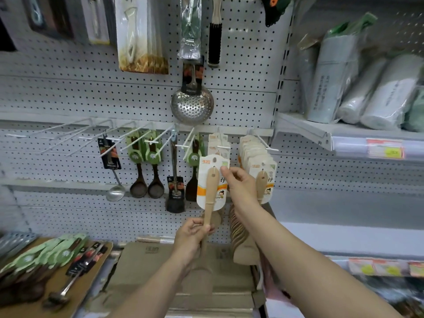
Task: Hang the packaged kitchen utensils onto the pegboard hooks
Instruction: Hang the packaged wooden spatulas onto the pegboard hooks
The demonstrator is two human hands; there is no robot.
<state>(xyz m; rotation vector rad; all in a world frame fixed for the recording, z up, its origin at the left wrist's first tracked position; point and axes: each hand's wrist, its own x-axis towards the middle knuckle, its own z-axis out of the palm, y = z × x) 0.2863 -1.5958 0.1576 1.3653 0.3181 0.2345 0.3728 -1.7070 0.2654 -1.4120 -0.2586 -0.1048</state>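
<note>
Fingers of the left grip [193, 235] curl round the smooth, pale wooden handle of the packaged spatula [212, 180], well below the perforated steel skimmer [192, 104]. The right grip [238, 182] pinches the upper right edge of the spatula's glossy backing card, which is white with an orange band and rounded corners. The card stands upright below and slightly right of the skimmer, its oval hang hole just under the white tip of a wire hook [223, 147]. Further right of the skimmer, a dense row of matching carded spatulas [259, 161] hangs on the pegboard [68, 92]. Far below the skimmer lies a flat brown cardboard box [160, 267].
</note>
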